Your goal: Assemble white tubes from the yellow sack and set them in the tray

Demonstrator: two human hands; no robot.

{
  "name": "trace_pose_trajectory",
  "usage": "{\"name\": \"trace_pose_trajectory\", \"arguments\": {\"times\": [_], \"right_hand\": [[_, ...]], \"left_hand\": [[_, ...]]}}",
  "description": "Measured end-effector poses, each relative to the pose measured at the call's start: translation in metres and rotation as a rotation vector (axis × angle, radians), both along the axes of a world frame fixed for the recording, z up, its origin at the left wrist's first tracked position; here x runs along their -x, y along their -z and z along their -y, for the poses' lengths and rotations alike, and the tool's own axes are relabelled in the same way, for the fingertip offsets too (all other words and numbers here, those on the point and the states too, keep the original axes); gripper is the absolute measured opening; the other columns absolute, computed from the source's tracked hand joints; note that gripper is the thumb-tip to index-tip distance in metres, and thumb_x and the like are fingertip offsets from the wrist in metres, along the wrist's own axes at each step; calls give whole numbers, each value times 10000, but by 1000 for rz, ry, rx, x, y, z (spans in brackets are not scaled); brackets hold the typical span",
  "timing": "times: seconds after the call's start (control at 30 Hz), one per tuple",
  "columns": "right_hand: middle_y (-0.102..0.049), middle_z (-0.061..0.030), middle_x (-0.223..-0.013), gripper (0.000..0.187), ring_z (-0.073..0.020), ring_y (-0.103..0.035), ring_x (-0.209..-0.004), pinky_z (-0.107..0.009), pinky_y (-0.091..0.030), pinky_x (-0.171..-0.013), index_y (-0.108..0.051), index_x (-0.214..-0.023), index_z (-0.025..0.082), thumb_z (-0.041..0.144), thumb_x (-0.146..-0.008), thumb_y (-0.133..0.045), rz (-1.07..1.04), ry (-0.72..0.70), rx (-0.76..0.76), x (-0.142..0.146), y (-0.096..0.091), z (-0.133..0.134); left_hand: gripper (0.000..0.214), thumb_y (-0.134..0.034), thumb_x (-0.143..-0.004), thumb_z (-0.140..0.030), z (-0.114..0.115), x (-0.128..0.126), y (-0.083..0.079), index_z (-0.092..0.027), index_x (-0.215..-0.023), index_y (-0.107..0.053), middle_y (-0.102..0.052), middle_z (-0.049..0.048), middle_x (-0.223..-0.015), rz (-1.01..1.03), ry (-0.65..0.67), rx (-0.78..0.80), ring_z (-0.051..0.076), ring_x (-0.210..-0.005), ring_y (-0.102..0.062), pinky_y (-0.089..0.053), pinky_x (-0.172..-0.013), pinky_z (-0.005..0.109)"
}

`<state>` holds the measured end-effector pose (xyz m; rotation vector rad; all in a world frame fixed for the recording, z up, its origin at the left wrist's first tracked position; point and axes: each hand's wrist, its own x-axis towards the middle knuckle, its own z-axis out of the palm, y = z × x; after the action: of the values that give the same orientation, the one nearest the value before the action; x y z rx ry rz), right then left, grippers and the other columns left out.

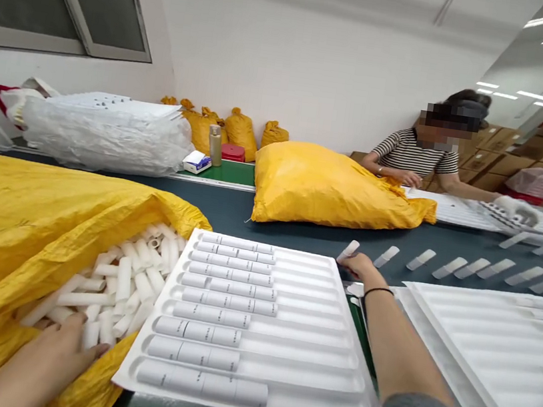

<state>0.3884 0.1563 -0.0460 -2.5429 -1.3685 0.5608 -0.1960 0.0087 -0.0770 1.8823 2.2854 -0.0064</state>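
Note:
My left hand (56, 352) reaches into the open yellow sack among loose white tubes (124, 280). Its thumb and forefinger are apart beside the tubes; the other fingertips are hidden. At the dark belt my right hand (361, 267) is closed on a short white tube (348, 250), tilted, its upper end showing. Between my arms lies a white grooved tray (312, 344). Rows of white tubes with printed marks (203, 382) fill the left part of its grooves, while the right part of the grooves is bare.
More white tubes (421, 259) lie spaced along the belt (220, 206). Other white trays (483, 348) sit at the right. A full yellow sack (324, 187) rests across the belt. Opposite, a person in a striped top (417, 153) works beside plastic-wrapped trays.

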Motion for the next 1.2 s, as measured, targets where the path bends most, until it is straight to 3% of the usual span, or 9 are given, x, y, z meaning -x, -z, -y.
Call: {"name": "trace_pose_trajectory", "arguments": {"times": [0.13, 0.2, 0.3, 0.4, 0.6, 0.77, 0.9, 1.07, 1.2], "right_hand": [[-666, -146, -840, 351, -233, -638, -754, -333, -497, -645, -608, -1094, 26, 283, -855, -617, 61, -39, -97, 10, -23, 23], [-668, -123, -939, 369, -222, -639, -824, -316, -494, -701, -577, -1167, 95, 320, -873, -579, 44, -158, -186, 36, -25, 44], [-643, -58, -1065, 210, -175, -625, -943, -272, -490, -818, -622, -1051, 212, 319, -921, -498, -125, -660, -302, 92, -12, 82], [-627, -77, -1072, 171, -201, -630, -933, -318, -504, -822, -622, -1030, 200, 215, -888, -530, -175, -1046, -290, 138, 7, 107], [-620, -82, -945, 147, -215, -627, -830, -339, -525, -752, -628, -920, 159, 84, -801, -587, 21, -1008, -309, 158, 10, 104], [-615, -129, -1004, 220, -279, -613, -912, -423, -524, -821, -651, -986, 129, 121, -767, -676, 138, -1046, -318, 162, 9, 105], [-600, -121, -1015, 196, -251, -610, -924, -402, -524, -852, -653, -986, 136, 121, -791, -647, 112, -1039, -320, 160, 19, 109], [-591, -114, -1056, 189, -252, -587, -955, -413, -520, -831, -593, -932, 172, 137, -753, -640, -170, -923, -466, 162, 6, 115], [-612, -48, -892, 185, -162, -605, -764, -301, -537, -675, -557, -1033, 198, 261, -861, -578, -716, -868, -454, 177, -25, 128]], "left_hand": [[353, -415, -827, -416, 5, -24, -2, -113, -965, -535, -680, 222, -876, -45, -16, 20, 363, -829, -673, -485, -692, 410], [343, -417, -838, -349, 2, -34, -6, -108, -1046, -545, -688, 215, -947, 17, -24, -79, 349, -876, -673, -493, -720, 408], [356, -466, -860, -368, -2, -52, -21, -150, -1127, -554, -674, 160, -1104, 178, 1, -397, 304, -1006, -649, -501, -829, 394], [259, -520, -877, -334, -3, -74, -38, -208, -1093, -587, -677, 77, -1110, 357, 197, -662, 237, -1049, -630, -484, -926, 366], [298, -547, -871, -130, 0, -115, -51, -237, -1150, -545, -627, 55, -1137, 606, 543, -808, 188, -1146, -557, -434, -1028, 363], [394, -498, -919, -177, 5, -131, -50, -260, -1300, -441, -602, 67, -1164, 629, 634, -638, 177, -1113, -576, -487, -950, 316], [375, -469, -942, -262, 11, -130, -51, -242, -1314, -426, -629, 70, -1182, 632, 546, -516, 189, -1070, -614, -509, -907, 311], [270, -474, -940, -297, 14, -130, -52, -199, -1189, -516, -656, 74, -1094, 654, 473, -502, 188, -1002, -628, -532, -827, 292], [302, -525, -922, -283, 13, -140, -50, -209, -1214, -542, -671, 66, -1011, 593, 582, -571, 180, -935, -637, -526, -815, 295]]}}
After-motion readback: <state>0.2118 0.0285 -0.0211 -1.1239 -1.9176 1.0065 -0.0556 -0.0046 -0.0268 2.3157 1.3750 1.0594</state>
